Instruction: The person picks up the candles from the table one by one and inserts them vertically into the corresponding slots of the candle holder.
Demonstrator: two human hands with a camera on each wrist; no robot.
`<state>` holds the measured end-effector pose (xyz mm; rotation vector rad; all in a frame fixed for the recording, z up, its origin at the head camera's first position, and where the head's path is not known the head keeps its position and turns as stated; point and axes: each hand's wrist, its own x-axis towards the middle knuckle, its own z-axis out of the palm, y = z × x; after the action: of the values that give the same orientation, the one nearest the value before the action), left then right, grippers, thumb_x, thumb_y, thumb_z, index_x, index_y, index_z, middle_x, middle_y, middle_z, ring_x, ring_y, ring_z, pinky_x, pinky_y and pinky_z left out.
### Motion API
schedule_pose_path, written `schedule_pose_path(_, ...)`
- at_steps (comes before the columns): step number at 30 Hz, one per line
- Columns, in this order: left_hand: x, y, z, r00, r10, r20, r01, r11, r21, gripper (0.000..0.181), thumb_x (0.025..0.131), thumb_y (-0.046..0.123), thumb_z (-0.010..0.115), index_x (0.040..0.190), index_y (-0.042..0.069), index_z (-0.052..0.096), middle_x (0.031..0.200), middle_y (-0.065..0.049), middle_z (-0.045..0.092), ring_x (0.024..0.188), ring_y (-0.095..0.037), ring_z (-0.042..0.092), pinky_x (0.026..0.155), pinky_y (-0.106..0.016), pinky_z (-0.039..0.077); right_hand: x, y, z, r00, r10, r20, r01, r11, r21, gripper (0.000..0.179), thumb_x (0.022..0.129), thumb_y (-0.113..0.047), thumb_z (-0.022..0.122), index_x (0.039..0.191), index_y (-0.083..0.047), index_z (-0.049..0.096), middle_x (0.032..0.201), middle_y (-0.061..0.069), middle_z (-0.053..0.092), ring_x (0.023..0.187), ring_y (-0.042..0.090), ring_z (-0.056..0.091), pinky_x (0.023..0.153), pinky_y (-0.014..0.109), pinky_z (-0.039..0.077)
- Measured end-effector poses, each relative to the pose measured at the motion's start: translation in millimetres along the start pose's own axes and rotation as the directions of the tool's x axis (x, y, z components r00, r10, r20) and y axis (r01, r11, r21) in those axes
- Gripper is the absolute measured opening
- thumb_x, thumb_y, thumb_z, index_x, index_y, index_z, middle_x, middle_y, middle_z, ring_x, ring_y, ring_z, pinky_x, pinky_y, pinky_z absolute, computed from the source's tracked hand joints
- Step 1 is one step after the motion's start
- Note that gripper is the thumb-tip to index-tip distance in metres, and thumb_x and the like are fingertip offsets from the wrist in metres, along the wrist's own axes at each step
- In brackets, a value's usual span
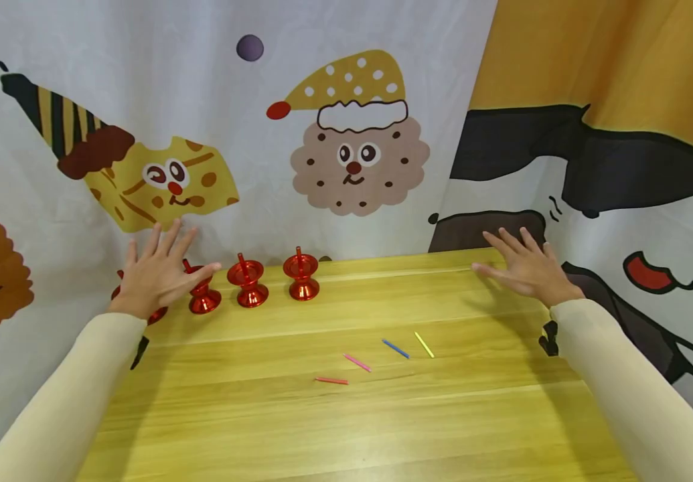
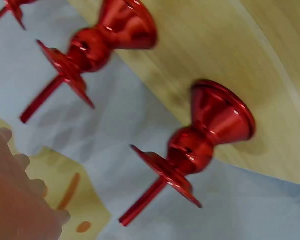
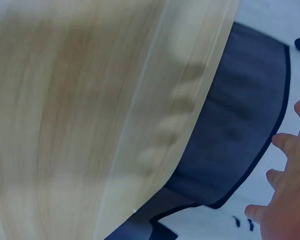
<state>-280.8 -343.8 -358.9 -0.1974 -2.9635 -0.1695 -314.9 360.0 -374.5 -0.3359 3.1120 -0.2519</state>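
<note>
My left hand (image 1: 156, 274) hovers over the back left of the table, fingers spread and holding nothing. Beneath and beside it stands a row of shiny red candle holders, each with a flared foot, a dish and an upright stem. The leftmost candle holder (image 1: 157, 316) is mostly hidden by the hand. To its right come a second (image 1: 205, 301), a third (image 1: 252, 294) and a fourth candle holder (image 1: 304, 288). In the left wrist view a candle holder (image 2: 190, 150) shows near the fingers. My right hand (image 1: 527, 268) is spread and bare above the back right corner.
Mid-table lie thin candle-like sticks: a red one (image 1: 331, 381), a pink one (image 1: 357, 363), a blue one (image 1: 396, 348) and a yellow one (image 1: 424, 345). A cartoon-printed curtain (image 1: 201, 80) hangs behind and beside the wooden table (image 1: 352, 428).
</note>
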Motion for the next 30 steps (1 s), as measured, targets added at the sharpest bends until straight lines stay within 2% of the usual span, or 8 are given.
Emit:
schedule_pose_path(5, -11.3, 16.5, -7.0, 0.995, 0.040, -0.088, -0.042, 0.999, -0.022, 0.106, 0.101, 0.083, 0.049, 0.177, 0.014, 0.022, 0.183, -0.020, 0.005, 0.165, -0.052, -0.002, 0.122, -0.081, -0.010, -5.3, -14.2, -0.3, 0.999, -0.043, -0.027, 0.043, 0.999, 0.000, 0.102, 0.104, -0.079, 0.051, 0.179, -0.021, 0.015, 0.182, 0.022, 0.009, 0.163, 0.058, -0.004, 0.120, 0.085, -0.002)
schedule_pose_path(12, -33.5, 53.6, -7.6, 0.971, 0.127, -0.204, -0.137, 0.990, -0.039, 0.107, 0.100, 0.080, 0.055, 0.179, 0.017, 0.018, 0.184, -0.015, 0.005, 0.168, -0.044, -0.001, 0.127, -0.073, -0.009, -19.2, -36.9, 5.2, 0.992, -0.112, -0.066, 0.114, 0.993, 0.030, 0.100, 0.103, -0.074, 0.059, 0.179, -0.023, 0.019, 0.183, 0.017, 0.014, 0.165, 0.053, -0.001, 0.121, 0.085, 0.002)
schedule_pose_path(15, -42.5, 75.6, -5.6, 0.947, 0.174, -0.271, -0.194, 0.980, -0.047, 0.109, 0.099, 0.082, 0.056, 0.179, 0.018, 0.018, 0.185, -0.012, 0.008, 0.168, -0.041, 0.003, 0.129, -0.073, -0.002, -25.7, -48.2, 7.9, 0.985, -0.148, -0.093, 0.152, 0.988, 0.039, 0.097, 0.103, -0.071, 0.062, 0.178, -0.022, 0.022, 0.182, 0.017, 0.018, 0.165, 0.053, 0.003, 0.121, 0.085, 0.006)
schedule_pose_path(18, -51.7, 99.4, 0.2, 0.913, 0.217, -0.346, -0.261, 0.961, -0.087, 0.107, 0.098, 0.080, 0.059, 0.177, 0.017, 0.024, 0.183, -0.013, 0.020, 0.165, -0.043, 0.018, 0.127, -0.075, 0.013, -31.9, -59.3, 10.5, 0.975, -0.189, -0.113, 0.197, 0.979, 0.060, 0.094, 0.105, -0.066, 0.063, 0.178, -0.020, 0.024, 0.181, 0.019, 0.021, 0.165, 0.054, 0.006, 0.122, 0.083, 0.011)
schedule_pose_path(20, -56.5, 114.7, 6.6, 0.899, 0.233, -0.370, -0.304, 0.941, -0.146, 0.104, 0.099, 0.074, 0.063, 0.176, 0.015, 0.028, 0.179, -0.014, 0.028, 0.161, -0.045, 0.027, 0.123, -0.077, 0.021, -35.5, -67.2, 12.3, 0.967, -0.220, -0.130, 0.233, 0.968, 0.096, 0.092, 0.105, -0.062, 0.066, 0.177, -0.019, 0.026, 0.180, 0.020, 0.023, 0.164, 0.054, 0.008, 0.123, 0.082, 0.012)
schedule_pose_path(22, -61.0, 129.6, 13.5, 0.905, 0.232, -0.356, -0.327, 0.915, -0.236, 0.100, 0.099, 0.065, 0.068, 0.175, 0.014, 0.030, 0.177, -0.014, 0.033, 0.157, -0.046, 0.033, 0.120, -0.077, 0.025, -39.2, -74.2, 15.2, 0.959, -0.244, -0.144, 0.266, 0.950, 0.163, 0.091, 0.105, -0.057, 0.068, 0.176, -0.016, 0.028, 0.179, 0.021, 0.025, 0.164, 0.054, 0.009, 0.123, 0.081, 0.013)
schedule_pose_path(25, -63.9, 148.7, 23.5, 0.940, 0.198, -0.278, -0.299, 0.869, -0.394, 0.098, 0.101, 0.055, 0.073, 0.177, 0.014, 0.025, 0.177, -0.017, 0.031, 0.158, -0.047, 0.032, 0.121, -0.078, 0.026, -44.0, -83.4, 21.6, 0.948, -0.273, -0.163, 0.311, 0.902, 0.300, 0.089, 0.106, -0.049, 0.071, 0.175, -0.011, 0.030, 0.178, 0.023, 0.026, 0.164, 0.055, 0.010, 0.122, 0.082, 0.011)
schedule_pose_path(30, -58.4, 170.5, 36.1, 0.985, 0.106, -0.134, -0.165, 0.793, -0.587, 0.100, 0.104, 0.049, 0.072, 0.178, 0.014, 0.014, 0.180, -0.019, 0.020, 0.162, -0.048, 0.025, 0.120, -0.080, 0.028, -49.9, -99.9, 30.2, 0.939, -0.304, -0.164, 0.342, 0.757, 0.556, 0.082, 0.109, -0.033, 0.070, 0.173, -0.005, 0.028, 0.176, 0.027, 0.028, 0.161, 0.057, 0.018, 0.120, 0.084, 0.016)
